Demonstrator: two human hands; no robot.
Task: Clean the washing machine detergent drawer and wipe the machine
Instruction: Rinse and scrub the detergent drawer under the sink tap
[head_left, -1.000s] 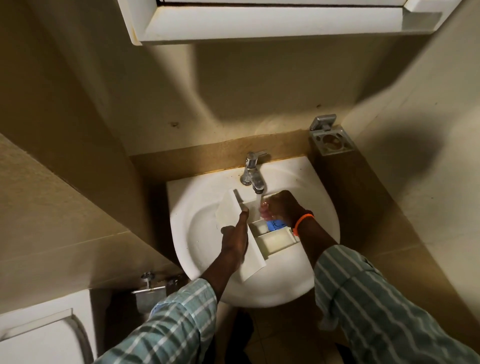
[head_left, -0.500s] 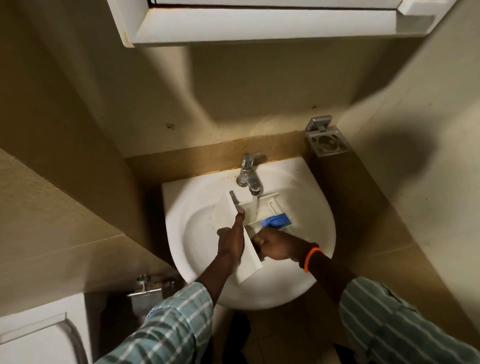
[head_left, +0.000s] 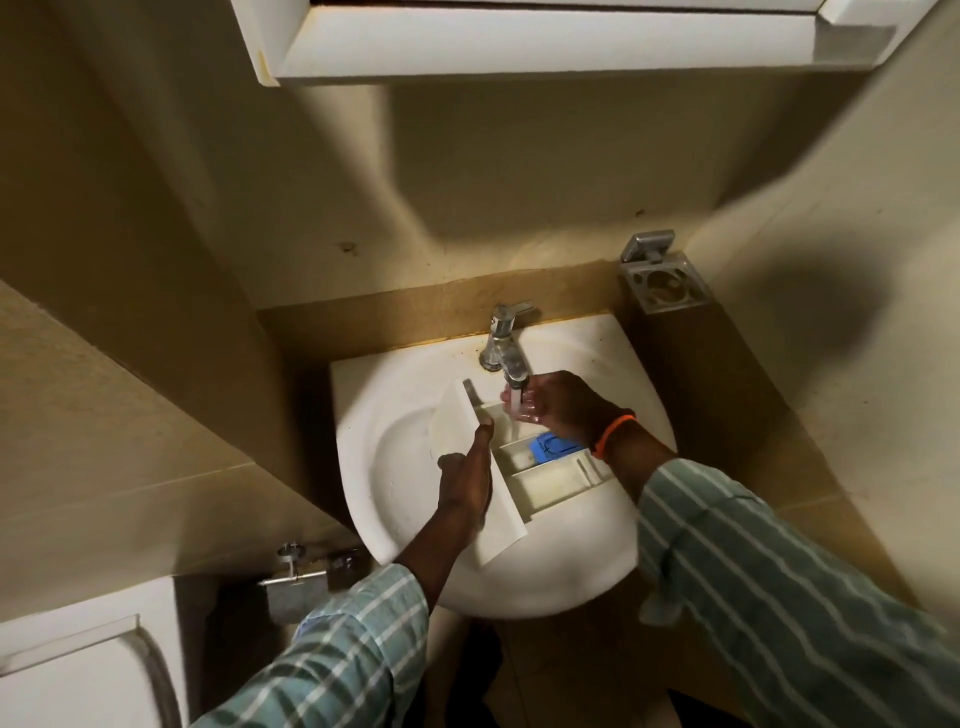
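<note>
Water is running from the chrome tap (head_left: 506, 348) into the white plastic detergent drawer (head_left: 545, 475), which is lying in the round white basin (head_left: 395, 415), its long front panel running from upper left to lower right. The left hand (head_left: 465, 480) is gripping that panel; the right hand (head_left: 558, 408), fingers cupped, is rinsing under the stream.

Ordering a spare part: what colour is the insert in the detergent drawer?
Blue, best seen in the head view: the insert sits inside the white drawer.
</note>
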